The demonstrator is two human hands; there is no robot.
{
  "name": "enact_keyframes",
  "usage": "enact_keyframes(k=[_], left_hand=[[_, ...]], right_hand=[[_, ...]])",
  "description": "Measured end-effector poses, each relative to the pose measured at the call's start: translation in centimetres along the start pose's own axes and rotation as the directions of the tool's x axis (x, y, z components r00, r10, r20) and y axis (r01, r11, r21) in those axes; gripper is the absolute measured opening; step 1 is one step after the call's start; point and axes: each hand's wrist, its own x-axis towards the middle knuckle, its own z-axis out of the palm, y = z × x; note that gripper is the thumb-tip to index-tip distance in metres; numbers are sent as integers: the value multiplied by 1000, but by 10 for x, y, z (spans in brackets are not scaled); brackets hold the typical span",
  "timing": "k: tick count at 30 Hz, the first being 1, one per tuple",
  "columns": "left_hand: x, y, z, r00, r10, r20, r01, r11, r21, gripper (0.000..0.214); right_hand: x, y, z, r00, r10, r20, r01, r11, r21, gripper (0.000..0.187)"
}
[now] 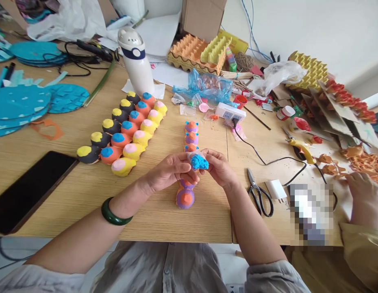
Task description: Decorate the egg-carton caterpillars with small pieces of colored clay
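While the far bumps [192,127] of the knobbly purple-and-orange strip [192,138] carry small blue dabs [187,123], the nearest bump [185,198] has none, and left hand [172,170] and right hand [218,166] pinch a bright-blue, claylike lump [199,162] above the strip.

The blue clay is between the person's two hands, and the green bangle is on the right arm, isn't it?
Not quite: the green bangle is on the left arm, as the head view shows. The blue clay is indeed between the left hand and right hand.
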Motion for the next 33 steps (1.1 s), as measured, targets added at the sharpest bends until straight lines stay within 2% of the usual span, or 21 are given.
enact_keyframes(k=[6, 10, 14, 22, 25, 29, 33], left_hand=[[4, -3, 4, 993, 92, -73, -83, 990, 115, 42], [6, -5, 10, 964, 190, -185, -153, 968, 197, 33], [6, -6, 16, 933, 236, -272, -187, 963, 194, 33], [8, -4, 16, 916, 191, -353, -165, 981, 104, 35], [7, -3, 20, 895, 224, -386, -171, 971, 168, 36], [7, -4, 21, 855, 260, -448, -157, 954, 254, 41], [6, -5, 14, 841, 335, -425, -182, 915, 361, 44]], right_hand=[[0, 1, 1, 999, -41, -18, 39, 997, -71, 40], [-2, 2, 4, 990, -136, -43, 131, 986, -102, 37], [-2, 4, 6, 981, -186, -46, 181, 978, -100, 35], [-1, 8, 10, 985, -162, -61, 162, 987, -5, 35], [0, 9, 11, 975, -215, -52, 213, 976, -33, 39], [1, 11, 10, 957, -290, -3, 289, 953, -88, 37], [2, 13, 6, 946, -319, 50, 323, 936, -139, 36]])
